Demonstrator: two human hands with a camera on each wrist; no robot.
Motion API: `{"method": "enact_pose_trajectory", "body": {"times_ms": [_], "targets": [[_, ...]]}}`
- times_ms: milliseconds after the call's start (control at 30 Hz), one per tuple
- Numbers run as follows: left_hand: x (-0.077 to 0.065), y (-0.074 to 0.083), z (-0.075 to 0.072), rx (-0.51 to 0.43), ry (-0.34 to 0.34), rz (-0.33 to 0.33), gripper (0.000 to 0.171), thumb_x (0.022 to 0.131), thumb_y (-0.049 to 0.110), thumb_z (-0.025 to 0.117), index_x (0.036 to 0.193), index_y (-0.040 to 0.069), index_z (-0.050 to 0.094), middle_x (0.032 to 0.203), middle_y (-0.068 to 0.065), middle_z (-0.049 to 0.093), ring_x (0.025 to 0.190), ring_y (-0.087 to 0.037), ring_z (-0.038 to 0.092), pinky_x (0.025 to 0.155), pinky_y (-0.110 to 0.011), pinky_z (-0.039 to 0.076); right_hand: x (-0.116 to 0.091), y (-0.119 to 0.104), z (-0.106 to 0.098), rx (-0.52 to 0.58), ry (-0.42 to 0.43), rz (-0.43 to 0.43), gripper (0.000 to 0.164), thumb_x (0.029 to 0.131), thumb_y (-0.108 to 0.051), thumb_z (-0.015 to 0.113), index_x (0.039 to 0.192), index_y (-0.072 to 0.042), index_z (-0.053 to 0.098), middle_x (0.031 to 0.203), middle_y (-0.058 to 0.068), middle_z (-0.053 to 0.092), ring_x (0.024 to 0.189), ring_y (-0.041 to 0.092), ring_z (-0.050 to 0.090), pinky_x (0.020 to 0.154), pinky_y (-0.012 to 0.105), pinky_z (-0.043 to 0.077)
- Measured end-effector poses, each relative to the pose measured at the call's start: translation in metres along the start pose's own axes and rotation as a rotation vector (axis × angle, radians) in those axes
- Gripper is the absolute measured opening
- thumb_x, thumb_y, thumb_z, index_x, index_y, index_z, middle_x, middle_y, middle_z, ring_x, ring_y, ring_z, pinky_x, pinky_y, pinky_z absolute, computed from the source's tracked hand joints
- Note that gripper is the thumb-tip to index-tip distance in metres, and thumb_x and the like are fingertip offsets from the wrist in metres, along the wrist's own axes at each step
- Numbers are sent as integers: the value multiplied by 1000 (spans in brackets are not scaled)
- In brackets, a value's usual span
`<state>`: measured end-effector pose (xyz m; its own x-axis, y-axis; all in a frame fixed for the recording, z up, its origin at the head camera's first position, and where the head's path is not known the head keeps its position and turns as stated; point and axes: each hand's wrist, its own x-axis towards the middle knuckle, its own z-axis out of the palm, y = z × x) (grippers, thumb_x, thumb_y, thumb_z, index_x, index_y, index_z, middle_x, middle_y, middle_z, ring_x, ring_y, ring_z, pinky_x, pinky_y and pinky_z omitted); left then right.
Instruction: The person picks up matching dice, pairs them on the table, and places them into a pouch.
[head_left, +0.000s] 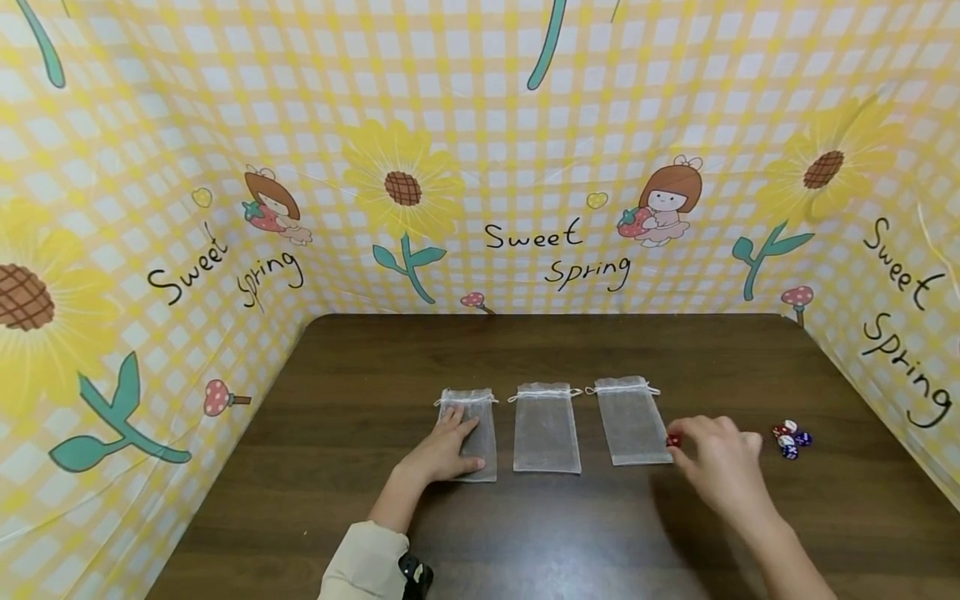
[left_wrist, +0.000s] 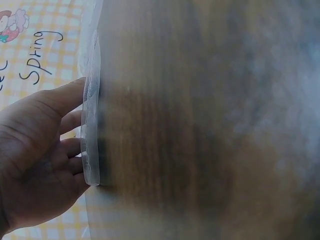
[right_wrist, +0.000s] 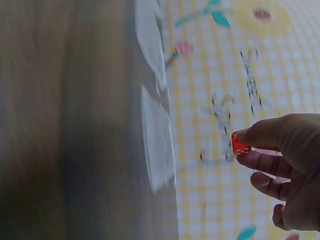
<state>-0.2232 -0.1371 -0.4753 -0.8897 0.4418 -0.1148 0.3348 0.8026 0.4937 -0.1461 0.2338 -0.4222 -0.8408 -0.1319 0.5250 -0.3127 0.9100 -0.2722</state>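
Note:
Three white mesh drawstring bags lie flat in a row on the table. My left hand [head_left: 450, 446] rests with spread fingers on the left bag [head_left: 483, 454], covering part of it; the left wrist view shows the fingers behind that bag's edge [left_wrist: 91, 125]. The middle bag [head_left: 546, 433] lies untouched. Beside the lower right side of the right bag [head_left: 630, 425], my right hand [head_left: 723, 467] pinches a red die [right_wrist: 241, 144] between thumb and index finger, held above the table. Several red and blue dice [head_left: 789, 439] sit in a cluster right of that hand.
The dark wooden table [head_left: 337, 500] backs onto a yellow checked cloth [head_left: 525, 167] printed with flowers, which also rises along the left and right sides. A dark band with a device [head_left: 415, 575] sits at the left wrist, by a beige sleeve [head_left: 367, 562].

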Motion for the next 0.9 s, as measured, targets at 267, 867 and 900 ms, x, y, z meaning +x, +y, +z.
{"method": "enact_pose_trajectory", "body": {"times_ms": [267,867,900], "targets": [[0,1,-2,-7,10,9,68,82,27,70,136,-2,41,146,-29,19,136,-41,10,107,-50,18,-7,-37,27,-13,-25,-219,30,56,-9,83,76,-19,63,78,-7,63,73,16,51,60,38,27],[-1,1,-2,-10,6,1,68,82,27,70,137,-2,41,147,-28,18,136,-39,10,107,-50,19,-23,-57,54,-40,-293,-247,30,59,-13,81,67,-24,55,69,-16,52,68,9,43,62,34,24],[-2,2,-2,-9,5,0,68,82,27,70,137,-2,41,147,-28,18,136,-39,10,107,-50,19,-23,-57,54,-41,-295,-248,30,58,-12,81,67,-24,55,70,-15,53,69,9,43,62,34,25]]}}
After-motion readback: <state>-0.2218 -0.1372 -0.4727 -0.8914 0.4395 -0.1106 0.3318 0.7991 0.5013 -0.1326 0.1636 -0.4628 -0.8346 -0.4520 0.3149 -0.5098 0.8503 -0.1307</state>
